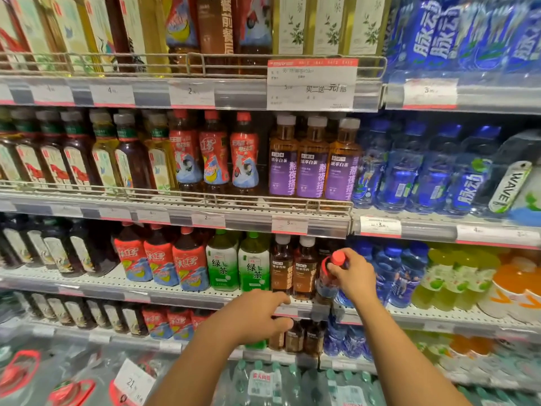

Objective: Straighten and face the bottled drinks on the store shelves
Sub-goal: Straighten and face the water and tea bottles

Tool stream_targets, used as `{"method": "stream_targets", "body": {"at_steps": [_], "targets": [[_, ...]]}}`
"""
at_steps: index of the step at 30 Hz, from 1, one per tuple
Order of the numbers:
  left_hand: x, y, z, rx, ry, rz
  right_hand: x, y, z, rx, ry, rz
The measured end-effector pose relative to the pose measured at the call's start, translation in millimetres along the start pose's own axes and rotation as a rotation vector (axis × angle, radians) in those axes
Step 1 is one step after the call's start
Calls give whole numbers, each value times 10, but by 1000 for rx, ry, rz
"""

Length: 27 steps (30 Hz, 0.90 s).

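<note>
Bottled drinks part-faced: a shopper's hands work the third shelf down.
Nearest, the left hand (257,316) rests loosely curled on the shelf edge (205,300), holding nothing; beyond, right-hand fingers (336,269) clamp a red-capped bottle (329,278) (tilted, not yet seated) beside brown tea bottles (294,269). Upper rows look aligned.

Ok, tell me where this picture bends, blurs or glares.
Head view: wide-angle bend curves the shelf rails and leans the edge bottles; the corners smear, most over the top blue bottles and the bottom-left packs; glare whitens the price strips; the right hand on the red-capped bottle stays fairly sharp, as does the left hand.
</note>
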State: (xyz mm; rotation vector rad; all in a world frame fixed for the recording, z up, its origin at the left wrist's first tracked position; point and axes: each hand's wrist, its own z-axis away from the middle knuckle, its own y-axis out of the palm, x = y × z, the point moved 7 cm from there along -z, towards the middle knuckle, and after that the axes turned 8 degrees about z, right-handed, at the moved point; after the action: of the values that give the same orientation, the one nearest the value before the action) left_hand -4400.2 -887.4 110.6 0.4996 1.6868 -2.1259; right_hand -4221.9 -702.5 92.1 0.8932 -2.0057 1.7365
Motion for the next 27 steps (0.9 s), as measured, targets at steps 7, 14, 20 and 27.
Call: {"method": "stream_targets", "body": {"at_steps": [7, 14, 20, 27], "targets": [[-375, 11, -25, 0, 46, -23, -53, -410, 573, 2, -177, -63], [-704, -188, -6, -79, 126, 20, 46, -893, 671, 42, -298, -131], [-846, -486, -24, -152, 164, -31, 259, -1209, 710, 73, -378, -150], [-1019, -1171, 76, -308, 254, -57, 775, -1485, 599, 102, -480, -230]]}}
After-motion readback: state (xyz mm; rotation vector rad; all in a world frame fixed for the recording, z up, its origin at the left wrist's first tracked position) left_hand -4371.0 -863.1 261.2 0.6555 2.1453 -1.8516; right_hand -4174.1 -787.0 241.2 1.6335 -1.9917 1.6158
